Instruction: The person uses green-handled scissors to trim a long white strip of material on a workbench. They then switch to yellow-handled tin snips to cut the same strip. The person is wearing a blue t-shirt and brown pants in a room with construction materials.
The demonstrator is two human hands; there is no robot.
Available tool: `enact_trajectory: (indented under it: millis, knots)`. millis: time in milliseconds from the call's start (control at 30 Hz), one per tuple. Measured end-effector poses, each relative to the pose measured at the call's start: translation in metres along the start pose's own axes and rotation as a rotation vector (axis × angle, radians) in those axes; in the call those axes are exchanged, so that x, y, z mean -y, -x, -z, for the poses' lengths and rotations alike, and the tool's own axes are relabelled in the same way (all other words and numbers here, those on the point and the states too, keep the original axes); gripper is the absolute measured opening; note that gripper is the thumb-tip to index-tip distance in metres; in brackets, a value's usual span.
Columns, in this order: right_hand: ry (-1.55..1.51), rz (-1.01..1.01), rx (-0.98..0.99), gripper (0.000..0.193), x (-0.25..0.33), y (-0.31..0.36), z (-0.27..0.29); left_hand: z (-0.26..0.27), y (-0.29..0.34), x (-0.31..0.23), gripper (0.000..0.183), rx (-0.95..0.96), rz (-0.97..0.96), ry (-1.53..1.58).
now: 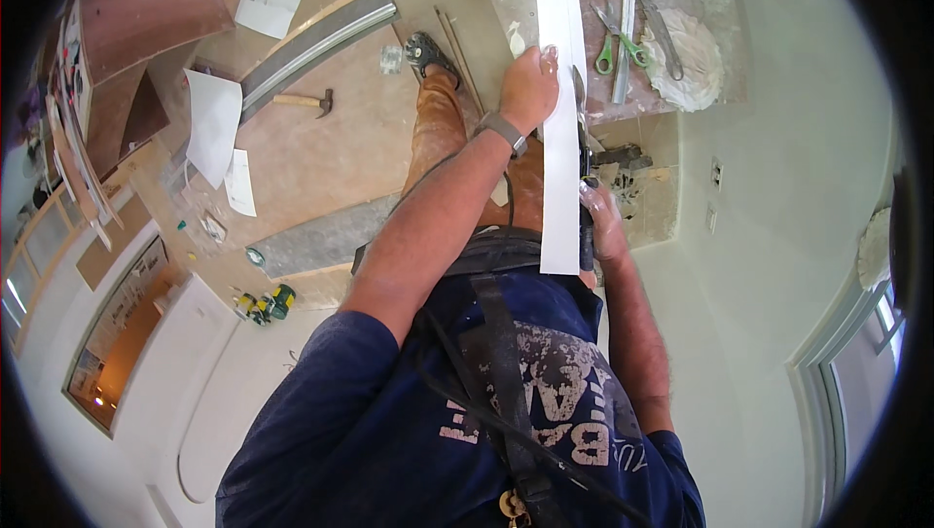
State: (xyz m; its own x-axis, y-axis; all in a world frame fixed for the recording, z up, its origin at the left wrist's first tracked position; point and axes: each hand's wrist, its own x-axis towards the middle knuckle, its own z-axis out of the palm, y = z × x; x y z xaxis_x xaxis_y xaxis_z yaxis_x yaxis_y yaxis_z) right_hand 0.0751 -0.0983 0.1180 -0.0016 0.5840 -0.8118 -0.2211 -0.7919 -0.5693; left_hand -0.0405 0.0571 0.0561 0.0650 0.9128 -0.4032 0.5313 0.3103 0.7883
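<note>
Long white strip (560,139), judged light, thin and flexible, running near-to-far beside the worktable (700,90): left hand (528,90) clasps its far left edge, right hand (601,221) grips the near right edge.

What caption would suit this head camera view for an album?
Left hand pressing a long white strip while the right hand grips its lower edge, green-handled scissors nearby.

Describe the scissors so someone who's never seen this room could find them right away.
Start at the dusty board at the top, right of the long white strip. The scissors lie there beside a metal trowel and white plaster lump. Only they have bright green handles.
</note>
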Motion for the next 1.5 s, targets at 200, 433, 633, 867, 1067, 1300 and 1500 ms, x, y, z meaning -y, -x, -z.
enact_trajectory:
  millis: [200,433,633,867,1067,1300,1500]
  knots:
    - [-0.038,-0.011,0.024,0.030,0.011,0.005,-0.005,0.000,0.002,-0.004,0.036,-0.043,-0.020,0.024]
    - [-0.047,0.028,-0.047,0.028,0.007,0.006,-0.010,0.002,0.004,-0.005,0.033,-0.057,-0.002,0.026]
    - [0.089,0.046,-0.002,0.029,0.018,0.007,-0.011,0.005,0.003,-0.001,0.035,-0.049,-0.003,0.033]
    - [0.060,0.106,-0.034,0.039,-0.031,-0.006,0.001,0.006,0.004,-0.009,0.032,-0.054,0.018,0.058]
    - [0.022,0.091,0.007,0.044,-0.026,-0.009,0.000,0.005,0.002,-0.003,0.030,-0.069,-0.018,0.070]
    - [-0.050,0.011,0.067,0.032,-0.016,-0.006,0.001,0.004,-0.001,0.005,0.030,-0.078,-0.049,0.041]
    - [-0.002,-0.029,0.017,0.032,-0.012,-0.004,0.000,0.006,-0.001,0.001,0.033,-0.031,0.012,0.046]
